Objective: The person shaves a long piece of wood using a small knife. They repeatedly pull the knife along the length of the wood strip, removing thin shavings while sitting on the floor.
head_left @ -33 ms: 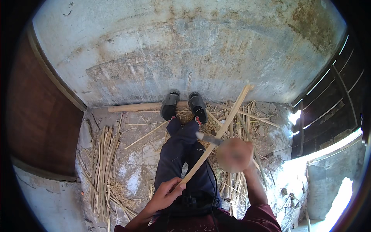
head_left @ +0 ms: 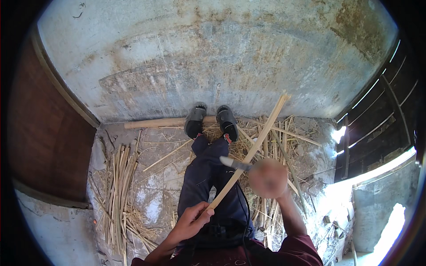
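Note:
A long pale strip of split bamboo (head_left: 248,155) slants from my lap up and right toward the wall. My left hand (head_left: 194,221) pinches its near end between thumb and fingers, above my left thigh. My right hand (head_left: 268,178), partly blurred, is closed around the handle of a knife (head_left: 228,162). The blade points left and crosses the strip about midway, its tip sticking out past the strip's left side. How deep the edge sits in the bamboo cannot be made out. The strip's far end (head_left: 284,96) looks frayed.
A bundle of bamboo strips (head_left: 120,195) lies on the floor to my left. More strips and shavings (head_left: 288,137) are scattered to the right of my feet. A thick bamboo pole (head_left: 153,123) lies along the stained wall (head_left: 213,57). A black cord (head_left: 245,204) hangs over my right leg.
The knife and my right hand have shifted slightly left and down, so more of the blade shows past the strip. The strip's far end has tipped a little. My left hand stays put.

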The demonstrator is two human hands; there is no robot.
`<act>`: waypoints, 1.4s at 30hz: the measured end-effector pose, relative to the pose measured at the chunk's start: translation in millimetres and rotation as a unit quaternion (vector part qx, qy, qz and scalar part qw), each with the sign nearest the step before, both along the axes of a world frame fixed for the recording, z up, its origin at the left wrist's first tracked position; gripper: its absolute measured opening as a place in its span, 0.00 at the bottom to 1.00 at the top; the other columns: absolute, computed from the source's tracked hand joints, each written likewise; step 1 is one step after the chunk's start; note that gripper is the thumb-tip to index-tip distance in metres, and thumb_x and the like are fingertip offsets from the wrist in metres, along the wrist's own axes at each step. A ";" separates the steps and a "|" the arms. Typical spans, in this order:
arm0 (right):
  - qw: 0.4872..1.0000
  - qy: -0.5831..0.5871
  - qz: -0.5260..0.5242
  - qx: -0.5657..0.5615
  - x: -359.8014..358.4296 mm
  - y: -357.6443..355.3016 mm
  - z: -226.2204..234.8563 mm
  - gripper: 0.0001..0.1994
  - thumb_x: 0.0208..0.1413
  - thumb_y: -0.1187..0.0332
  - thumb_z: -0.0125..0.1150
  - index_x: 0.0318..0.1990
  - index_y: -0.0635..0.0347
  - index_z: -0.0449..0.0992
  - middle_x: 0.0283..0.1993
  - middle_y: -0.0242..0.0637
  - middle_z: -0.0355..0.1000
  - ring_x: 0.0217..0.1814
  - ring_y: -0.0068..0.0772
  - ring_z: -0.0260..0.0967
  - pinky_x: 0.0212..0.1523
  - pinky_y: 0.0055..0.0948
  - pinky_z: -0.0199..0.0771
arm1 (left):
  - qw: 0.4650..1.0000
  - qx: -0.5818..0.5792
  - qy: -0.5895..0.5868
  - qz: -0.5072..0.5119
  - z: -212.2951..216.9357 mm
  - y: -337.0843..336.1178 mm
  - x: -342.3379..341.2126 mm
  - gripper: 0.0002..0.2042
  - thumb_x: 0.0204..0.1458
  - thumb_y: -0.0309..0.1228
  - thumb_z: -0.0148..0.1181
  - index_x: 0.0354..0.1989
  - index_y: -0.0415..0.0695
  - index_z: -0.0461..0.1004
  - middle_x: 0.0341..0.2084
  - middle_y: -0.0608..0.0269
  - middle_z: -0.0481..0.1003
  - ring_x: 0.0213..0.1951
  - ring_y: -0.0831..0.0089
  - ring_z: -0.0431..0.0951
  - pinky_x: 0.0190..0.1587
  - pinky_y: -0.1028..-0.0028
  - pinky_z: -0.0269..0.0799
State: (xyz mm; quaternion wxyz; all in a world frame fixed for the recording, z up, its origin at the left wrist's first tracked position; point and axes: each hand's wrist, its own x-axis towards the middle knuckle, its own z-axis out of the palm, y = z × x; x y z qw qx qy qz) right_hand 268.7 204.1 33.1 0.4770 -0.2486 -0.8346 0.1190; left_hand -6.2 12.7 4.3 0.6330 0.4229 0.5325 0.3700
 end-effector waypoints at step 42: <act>1.000 0.004 -0.005 0.022 2.0 18.6 4.0 0.06 0.50 0.76 0.74 0.30 0.57 0.80 0.24 0.34 0.73 0.17 0.31 0.69 0.18 0.32 0.65 | 0.998 0.040 0.043 0.001 17.7 1.0 3.6 0.12 0.74 0.38 0.60 0.44 0.41 0.76 0.23 0.76 0.68 0.26 0.88 0.64 0.29 0.79 0.57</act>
